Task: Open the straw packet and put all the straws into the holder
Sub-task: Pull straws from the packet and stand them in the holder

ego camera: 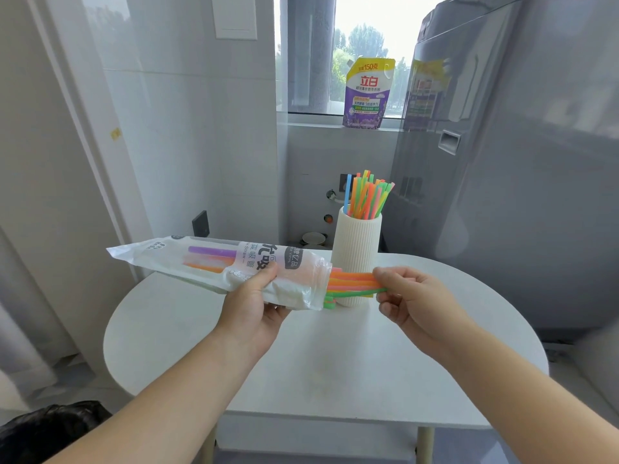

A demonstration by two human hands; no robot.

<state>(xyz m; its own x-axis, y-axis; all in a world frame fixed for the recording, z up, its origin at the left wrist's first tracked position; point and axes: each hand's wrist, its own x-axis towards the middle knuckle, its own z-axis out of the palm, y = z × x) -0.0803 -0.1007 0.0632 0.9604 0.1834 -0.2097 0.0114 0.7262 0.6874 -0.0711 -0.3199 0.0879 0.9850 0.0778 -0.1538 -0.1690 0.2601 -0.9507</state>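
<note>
A: Start w/ the hands. What's each one doing?

B: Left hand [259, 304] is wrapped round the straw packet [217, 266] near its open end, thumb on top, fingers underneath. Right hand [413, 301] is pinched narrow on a bundle of straws [351, 283], thumb over, fingers under, gripping their right-hand tips.

A: Packet itself, what's it like?

B: Long, flat-ish sleeve of thin crinkly plastic, frosted white w/ clear parts and dark printed lettering. Held roughly level above the table, sealed end pointing left, mouth bunched up just right of the left hand. Purple, pink & orange straws show through the clear section.

A: And the pulled straws?

B: Orange, pink, yellow, green, smooth thin tubes, lying horizontal. They bridge the gap between the hands: left ends inside the packet mouth, right ends in the right hand. They cross in front of the lower part of the holder [356, 252]; can't tell if they touch it.

A: Holder?

B: Upright cylinder, cream, matte, w/ fine vertical ribs. Stands on the table [335, 363] just behind the hands. It's got a fan of straws [366, 197] in it already, standing up & leaning right: green, orange, pink, yellow, one blue at the left.

A: Table & beyond?

B: Round-ended white top, smooth, pale legs below. Behind, a purple detergent pouch [368, 93] sits on the window sill; grey washing machine [519, 162] on the right; tiled white wall on the left.
</note>
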